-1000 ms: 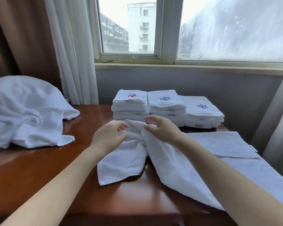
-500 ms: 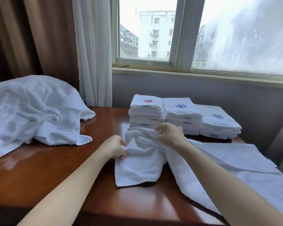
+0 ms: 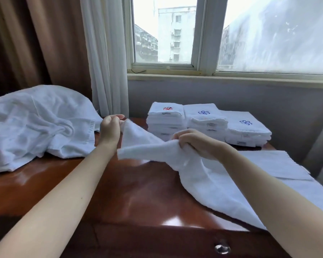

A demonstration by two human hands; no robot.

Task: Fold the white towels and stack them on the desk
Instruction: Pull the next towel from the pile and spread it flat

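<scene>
- The left hand [image 3: 110,129] is raised above the desk [image 3: 138,192], fingers curled, pinching one corner of a white towel [image 3: 144,146] between thumb and fingertips.
- The right hand [image 3: 192,144] is closed in a fist round a bunched part of the same towel, knuckles up, lower than the left hand and nearer the person.
- Between the two hands the towel is pulled into a slanted band, clear of the desk top.
- Below and behind the right hand the rest of the towel hangs down onto the wood and trails under the right forearm to the desk's near edge.
- Just beyond the right hand stand three stacks of folded towels [image 3: 205,118] side by side. The one nearest the left hand bears a red emblem; the other two bear blue ones.
- Outward of the left hand lies a heap of unfolded towels [image 3: 35,125], well apart from the held one.
- Outward of the right forearm a flat white cloth [image 3: 280,164] lies spread on the desk.
- Beyond the left hand hangs a sheer curtain [image 3: 104,53] beside a window [image 3: 164,34].
- A metal drawer knob [image 3: 221,248] shows on the desk front, between the forearms.
</scene>
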